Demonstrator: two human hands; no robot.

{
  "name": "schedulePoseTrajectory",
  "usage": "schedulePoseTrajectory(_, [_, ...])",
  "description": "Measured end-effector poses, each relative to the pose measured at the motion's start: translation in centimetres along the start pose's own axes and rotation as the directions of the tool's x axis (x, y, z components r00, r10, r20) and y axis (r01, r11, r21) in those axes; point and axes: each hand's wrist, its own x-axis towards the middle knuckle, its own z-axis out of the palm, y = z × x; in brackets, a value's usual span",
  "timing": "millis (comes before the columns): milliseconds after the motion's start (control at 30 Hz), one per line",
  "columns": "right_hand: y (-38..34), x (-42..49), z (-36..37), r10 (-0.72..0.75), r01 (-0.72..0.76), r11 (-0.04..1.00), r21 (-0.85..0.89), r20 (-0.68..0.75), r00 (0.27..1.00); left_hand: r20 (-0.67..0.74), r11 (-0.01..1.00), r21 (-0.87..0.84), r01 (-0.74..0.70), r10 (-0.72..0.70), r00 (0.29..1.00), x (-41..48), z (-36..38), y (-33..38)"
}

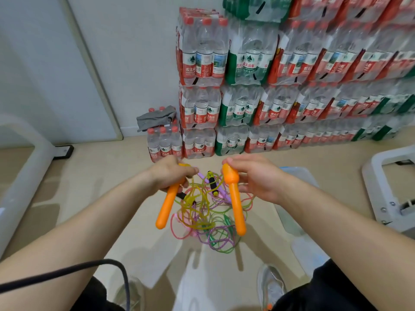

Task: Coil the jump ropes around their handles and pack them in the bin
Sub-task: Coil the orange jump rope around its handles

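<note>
Left hand (170, 173): fingers curled tight round the top of the left orange handle (167, 203), held above the floor, free end slanting down and to the left.
Right hand (253, 176): thumb and forefinger pinching the thick top of the right orange handle (234, 198); other fingers loosely bent behind the shaft, free end pointing down.
Between the two handles: apart, not touching, tops level.
Tangle of ropes (206, 223): yellow, green, pink and purple cords heaped on the beige floor directly under both hands; which cord belongs to the orange handles cannot be told.
Black-and-yellow handle (211, 182): lying in the tangle, seen in the gap between the hands, beside a purple handle (221, 195).
Bin (298, 173): translucent, on the floor to the right, mostly hidden under the right forearm.
Black cable (89, 268): draped across the left forearm, looping down near the left knee.
Shoe (270, 286): grey, close below the tangle.
Bottled-water packs (269, 86): stacked high against the wall, just beyond the hands.
Grey cloth (157, 118): crumpled on top of a low pack at the left end of the stack.
White panel (67, 75): leaning on the wall, far left.
White frame (386, 180): on the floor at the right edge, beyond the bin.
</note>
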Motion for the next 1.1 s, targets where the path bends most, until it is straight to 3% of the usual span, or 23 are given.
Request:
schedulePoseTrajectory(133, [1.3, 0.3, 1.0, 0.003, -0.007, 0.987, 0.159, 0.028, 1.000, 0.065, 0.925, -0.379, 0.004, 0.022, 0.998, -0.6, 2.3, 0.8])
schedulePoseTrajectory(200, [2.1, 0.8, 1.8, 0.004, -0.012, 0.977, 0.211, 0.037, 0.999, 0.047, 0.876, -0.482, -0.006, 0.032, 0.998, -0.7, 3.3, 1.0])
schedulePoseTrajectory(333, [3.2, 1.8, 3.4, -0.038, 0.048, 0.991, 0.124, -0.083, 0.996, -0.011, 0.837, -0.546, -0.021, 0.018, 1.000, -0.4, 4.7, 0.6])
schedulePoseTrajectory(467, [3.9, 2.6, 3.5, -0.035, 0.056, 0.988, 0.144, -0.145, 0.989, 0.024, 0.806, -0.591, 0.020, -0.007, 1.000, -0.2, 5.2, 0.5])
schedulePoseTrajectory(567, [4.2, 3.4, 3.2, -0.059, 0.059, 0.998, -0.008, -0.200, 0.978, 0.080, 0.783, -0.621, 0.042, 0.010, 0.997, 0.2, 5.4, 0.3])
schedulePoseTrajectory(700, [4.2, 3.3, 3.7, -0.165, 0.154, 0.985, -0.079, -0.164, 0.973, 0.104, 0.788, -0.615, 0.027, 0.048, 0.993, 0.5, 5.5, -0.1])
schedulePoseTrajectory(800, [4.0, 2.8, 4.2, -0.264, 0.235, 0.938, -0.255, -0.085, 0.961, 0.069, 0.778, -0.628, 0.018, 0.033, 0.997, 0.7, 5.2, -0.3])
schedulePoseTrajectory(900, [3.3, 2.6, 4.1, -0.230, 0.204, 0.901, -0.383, -0.021, 0.973, 0.004, 0.841, -0.539, -0.041, 0.051, 0.999, 1.3, 4.8, -0.6])
schedulePoseTrajectory(967, [2.7, 2.8, 3.3, -0.260, 0.151, 0.762, -0.629, -0.085, 0.962, -0.018, 0.905, -0.418, -0.075, 0.075, 0.997, 1.7, 4.6, -0.9])
schedulePoseTrajectory(1033, [2.3, 2.9, 2.5, -0.397, 0.150, 0.589, -0.794, -0.123, 0.910, 0.011, 0.945, -0.311, -0.098, 0.107, 0.994, 1.8, 4.3, -0.9])
schedulePoseTrajectory(1100, [2.2, 3.1, 2.0, -0.435, 0.272, 0.634, -0.723, -0.043, 0.899, 0.079, 0.962, -0.230, -0.148, 0.170, 0.982, 1.5, 4.0, -0.8])
